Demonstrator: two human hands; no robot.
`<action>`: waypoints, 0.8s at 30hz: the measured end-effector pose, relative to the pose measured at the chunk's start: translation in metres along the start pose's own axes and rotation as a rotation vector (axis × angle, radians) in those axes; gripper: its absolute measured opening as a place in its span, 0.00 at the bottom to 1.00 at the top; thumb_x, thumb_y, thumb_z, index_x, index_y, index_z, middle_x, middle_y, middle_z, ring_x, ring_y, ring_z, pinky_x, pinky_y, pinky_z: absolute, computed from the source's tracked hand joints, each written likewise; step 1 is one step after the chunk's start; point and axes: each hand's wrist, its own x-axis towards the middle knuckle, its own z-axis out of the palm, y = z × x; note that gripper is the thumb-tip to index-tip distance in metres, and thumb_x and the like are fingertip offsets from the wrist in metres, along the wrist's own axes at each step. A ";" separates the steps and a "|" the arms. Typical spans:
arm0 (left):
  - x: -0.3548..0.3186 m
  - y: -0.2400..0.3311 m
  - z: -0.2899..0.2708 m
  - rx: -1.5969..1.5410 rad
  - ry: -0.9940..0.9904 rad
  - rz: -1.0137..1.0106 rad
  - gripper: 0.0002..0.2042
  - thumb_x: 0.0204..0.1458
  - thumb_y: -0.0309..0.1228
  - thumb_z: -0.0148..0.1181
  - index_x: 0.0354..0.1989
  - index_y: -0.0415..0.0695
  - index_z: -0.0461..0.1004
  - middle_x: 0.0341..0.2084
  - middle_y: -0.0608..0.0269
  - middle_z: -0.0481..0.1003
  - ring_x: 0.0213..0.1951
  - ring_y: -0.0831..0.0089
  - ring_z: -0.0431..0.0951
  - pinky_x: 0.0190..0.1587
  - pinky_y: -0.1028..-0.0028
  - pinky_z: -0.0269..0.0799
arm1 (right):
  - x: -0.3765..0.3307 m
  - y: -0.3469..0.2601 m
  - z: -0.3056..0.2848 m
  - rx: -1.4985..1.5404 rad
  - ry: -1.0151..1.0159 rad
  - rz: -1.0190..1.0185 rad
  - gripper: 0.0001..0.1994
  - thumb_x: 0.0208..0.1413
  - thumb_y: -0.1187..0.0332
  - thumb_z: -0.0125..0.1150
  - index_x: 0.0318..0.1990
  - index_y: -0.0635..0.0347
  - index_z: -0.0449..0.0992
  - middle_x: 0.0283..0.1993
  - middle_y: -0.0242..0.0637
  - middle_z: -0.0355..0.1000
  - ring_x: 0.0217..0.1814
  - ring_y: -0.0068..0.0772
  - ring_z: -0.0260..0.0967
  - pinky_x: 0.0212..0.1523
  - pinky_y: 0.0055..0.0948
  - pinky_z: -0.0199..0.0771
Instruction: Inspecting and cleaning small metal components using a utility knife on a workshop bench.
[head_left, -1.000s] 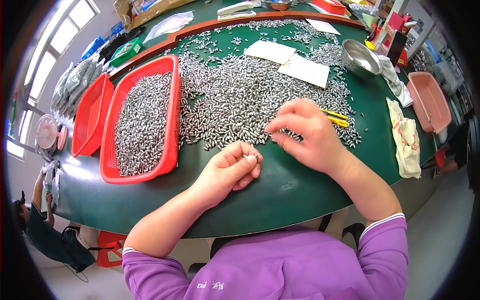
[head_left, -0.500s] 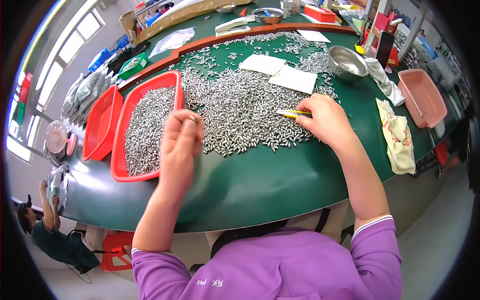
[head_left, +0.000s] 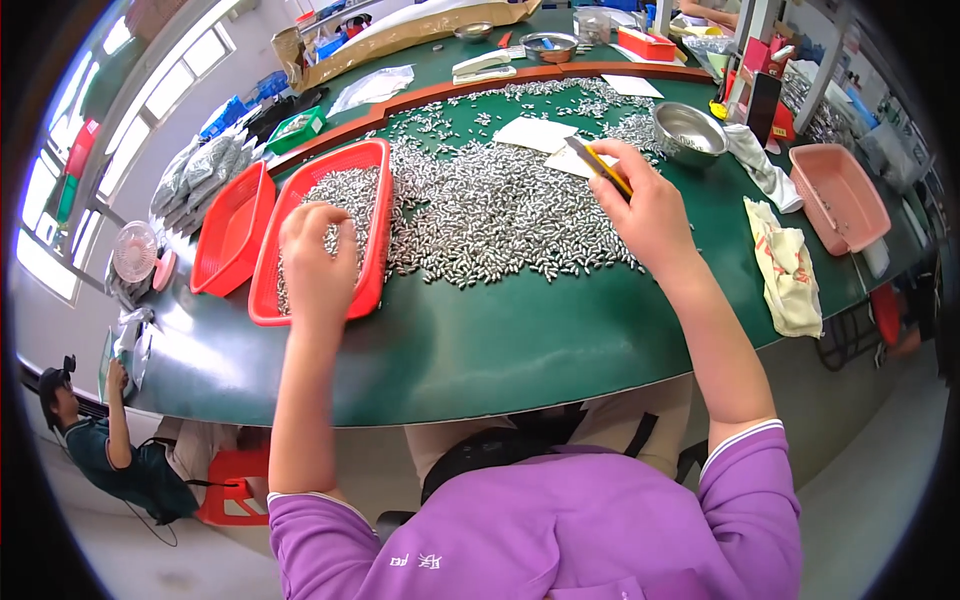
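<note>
My left hand (head_left: 318, 262) hangs over the red basket (head_left: 376, 262), fingers curled and thumb near the fingertips. Anything pinched there is too small to make out. Small silver, bullet-shaped metal pieces fill much of the basket. My right hand (head_left: 648, 208) is closed around a slim yellow and black utility knife (head_left: 608, 172), raised above the pile with its dark end pointing up and left. Below and between my hands spreads a wide heap of the same metal pieces (head_left: 490, 225). White paper sheets (head_left: 535, 132) lie on the heap's far side, one partly behind the knife.
Left of the filled basket stands another red basket (head_left: 232, 228). At right are a steel bowl (head_left: 690, 135), a pink basket (head_left: 842, 198) and a cream cloth (head_left: 785, 270). A wooden strip (head_left: 560, 70) borders the green table's far side. Another person (head_left: 120, 450) sits at far left.
My left hand has moved left and down over the filled basket; the metal piece at its fingertips no longer shows. My right hand has lifted the knife up from the heap.
</note>
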 end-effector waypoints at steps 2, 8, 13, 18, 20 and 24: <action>-0.009 0.040 -0.001 -0.216 -0.130 0.044 0.04 0.46 0.21 0.60 0.30 0.39 0.72 0.34 0.53 0.73 0.42 0.56 0.72 0.47 0.60 0.67 | -0.010 -0.027 -0.012 0.134 -0.148 0.015 0.17 0.58 0.65 0.57 0.54 0.57 0.70 0.39 0.44 0.74 0.39 0.41 0.74 0.42 0.33 0.72; -0.053 0.077 0.029 -0.355 -0.670 0.203 0.05 0.43 0.24 0.61 0.28 0.39 0.71 0.30 0.55 0.70 0.39 0.56 0.72 0.42 0.63 0.69 | -0.081 -0.061 -0.012 0.107 -0.280 -0.053 0.09 0.56 0.70 0.56 0.44 0.59 0.72 0.37 0.44 0.65 0.36 0.47 0.69 0.37 0.40 0.72; -0.051 0.068 0.038 -0.461 -0.803 -0.027 0.05 0.45 0.23 0.62 0.27 0.38 0.72 0.27 0.61 0.68 0.27 0.70 0.71 0.31 0.72 0.68 | -0.111 -0.062 -0.010 -0.156 -0.407 -0.033 0.12 0.50 0.71 0.60 0.44 0.57 0.73 0.35 0.38 0.66 0.36 0.42 0.70 0.36 0.38 0.71; -0.055 0.070 0.041 -0.526 -0.763 -0.075 0.04 0.45 0.22 0.62 0.27 0.38 0.72 0.26 0.63 0.68 0.26 0.73 0.69 0.30 0.75 0.67 | -0.115 -0.070 0.010 -0.084 -0.398 0.048 0.15 0.49 0.71 0.60 0.46 0.55 0.74 0.34 0.37 0.66 0.35 0.40 0.70 0.35 0.36 0.72; -0.057 0.070 0.041 -0.541 -0.746 -0.074 0.04 0.45 0.22 0.62 0.27 0.38 0.72 0.26 0.63 0.68 0.26 0.74 0.69 0.30 0.75 0.66 | -0.114 -0.071 0.019 -0.087 -0.349 -0.038 0.14 0.49 0.71 0.58 0.45 0.56 0.72 0.33 0.38 0.66 0.30 0.39 0.71 0.30 0.34 0.73; -0.058 0.066 0.042 -0.527 -0.726 -0.038 0.04 0.44 0.21 0.62 0.27 0.39 0.72 0.26 0.64 0.68 0.26 0.74 0.68 0.29 0.75 0.66 | -0.116 -0.076 0.027 -0.070 -0.326 -0.014 0.14 0.49 0.72 0.58 0.45 0.57 0.72 0.34 0.39 0.66 0.30 0.39 0.71 0.29 0.35 0.73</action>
